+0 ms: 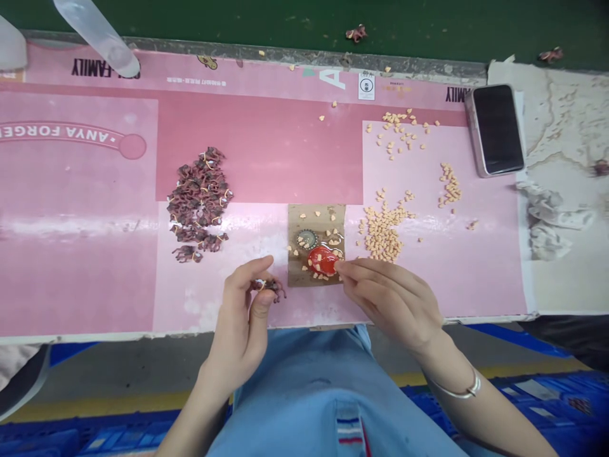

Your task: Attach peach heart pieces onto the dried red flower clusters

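Observation:
My left hand pinches a small dark reddish-brown rubbery figure between thumb and fingers. My right hand reaches left, its fingertips touching the edge of a shiny red cap that holds small tan pieces. The cap rests on a square of brown cardboard, beside a ridged metal bottle cap. A heap of similar brown figures lies on the pink printed sheet, up and left of my left hand. A loose pile of tan pieces lies right of the cardboard.
A black smartphone lies at the upper right, next to crumpled grey-white paper. A translucent plastic object sits at the top left. Below the sheet's front edge are my blue clothing and blue plastic crates.

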A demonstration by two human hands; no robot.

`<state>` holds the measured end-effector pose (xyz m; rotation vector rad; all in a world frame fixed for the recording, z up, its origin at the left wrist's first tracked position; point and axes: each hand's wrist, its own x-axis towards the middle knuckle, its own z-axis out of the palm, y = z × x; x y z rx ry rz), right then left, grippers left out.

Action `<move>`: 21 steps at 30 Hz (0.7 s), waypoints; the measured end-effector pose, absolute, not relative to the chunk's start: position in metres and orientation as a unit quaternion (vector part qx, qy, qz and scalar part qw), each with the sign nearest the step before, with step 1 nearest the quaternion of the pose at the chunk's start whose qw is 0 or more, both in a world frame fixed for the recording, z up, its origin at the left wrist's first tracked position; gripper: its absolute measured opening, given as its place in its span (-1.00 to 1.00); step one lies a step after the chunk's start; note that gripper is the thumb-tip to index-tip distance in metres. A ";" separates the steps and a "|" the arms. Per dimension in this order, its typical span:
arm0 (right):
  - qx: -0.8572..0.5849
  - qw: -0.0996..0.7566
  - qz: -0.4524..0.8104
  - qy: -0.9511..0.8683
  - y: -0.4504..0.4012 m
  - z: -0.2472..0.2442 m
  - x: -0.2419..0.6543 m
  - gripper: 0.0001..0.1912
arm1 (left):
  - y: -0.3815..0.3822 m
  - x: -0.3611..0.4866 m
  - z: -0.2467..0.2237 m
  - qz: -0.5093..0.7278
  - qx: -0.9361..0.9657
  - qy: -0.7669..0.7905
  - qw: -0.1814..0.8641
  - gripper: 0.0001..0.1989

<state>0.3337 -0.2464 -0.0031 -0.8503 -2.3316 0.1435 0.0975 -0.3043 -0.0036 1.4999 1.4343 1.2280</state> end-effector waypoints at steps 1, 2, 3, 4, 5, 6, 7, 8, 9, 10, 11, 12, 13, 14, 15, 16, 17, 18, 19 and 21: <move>-0.320 0.329 0.060 -0.886 -0.246 0.000 0.333 -0.75 | -0.304 0.100 -0.004 0.490 0.568 0.548 0.370 -0.67; -0.320 0.336 0.073 -0.883 -0.245 0.005 0.331 -0.74 | -0.304 0.103 -0.004 0.502 0.561 0.539 0.378 -0.71; -0.323 0.342 0.094 -0.877 -0.245 0.011 0.328 -0.73 | -0.303 0.105 -0.004 0.509 0.559 0.529 0.385 -0.74; -0.331 0.344 0.124 -0.870 -0.244 0.017 0.325 -0.72 | -0.303 0.108 -0.003 0.514 0.560 0.520 0.390 -0.77; -0.342 0.343 0.158 -0.860 -0.244 0.023 0.321 -0.69 | -0.303 0.110 -0.003 0.519 0.559 0.512 0.394 -0.80; -0.353 0.342 0.193 -0.850 -0.244 0.028 0.317 -0.66 | -0.303 0.111 -0.002 0.524 0.559 0.504 0.398 -0.82; -0.359 0.343 0.224 -0.839 -0.245 0.033 0.312 -0.63 | -0.304 0.113 -0.001 0.529 0.557 0.496 0.405 -0.84; -0.360 0.348 0.250 -0.829 -0.246 0.036 0.308 -0.62 | -0.305 0.114 -0.001 0.532 0.556 0.486 0.414 -0.85; -0.356 0.360 0.268 -0.820 -0.247 0.038 0.304 -0.63 | -0.306 0.115 0.000 0.536 0.553 0.474 0.426 -0.85; -0.351 0.373 0.281 -0.812 -0.249 0.039 0.301 -0.64 | -0.306 0.115 0.001 0.540 0.549 0.461 0.441 -0.84; -0.345 0.384 0.291 -0.805 -0.250 0.038 0.299 -0.64 | -0.307 0.116 0.002 0.544 0.545 0.448 0.454 -0.82; -0.343 0.392 0.299 -0.800 -0.251 0.038 0.297 -0.64 | -0.308 0.116 0.002 0.548 0.542 0.437 0.463 -0.81; -0.342 0.395 0.306 -0.795 -0.252 0.037 0.296 -0.63 | -0.308 0.117 0.002 0.550 0.541 0.430 0.468 -0.79; -0.343 0.394 0.314 -0.793 -0.253 0.036 0.295 -0.63 | -0.308 0.117 0.003 0.552 0.543 0.424 0.469 -0.79; -0.342 0.390 0.320 -0.793 -0.253 0.035 0.294 -0.63 | -0.308 0.117 0.003 0.552 0.545 0.421 0.470 -0.78; -0.339 0.383 0.324 -0.796 -0.253 0.035 0.294 -0.63 | -0.308 0.118 0.004 0.552 0.548 0.418 0.469 -0.78; -0.335 0.375 0.325 -0.801 -0.254 0.035 0.294 -0.64 | -0.309 0.118 0.004 0.551 0.550 0.416 0.470 -0.77; -0.327 0.365 0.321 -0.810 -0.254 0.036 0.295 -0.65 | -0.309 0.118 0.004 0.549 0.551 0.415 0.471 -0.76; -0.317 0.353 0.314 -0.823 -0.254 0.036 0.296 -0.68 | -0.310 0.118 0.004 0.548 0.550 0.416 0.472 -0.75; -0.302 0.332 0.290 -0.845 -0.257 0.037 0.298 -0.73 | -0.312 0.119 0.004 0.549 0.548 0.428 0.463 -0.74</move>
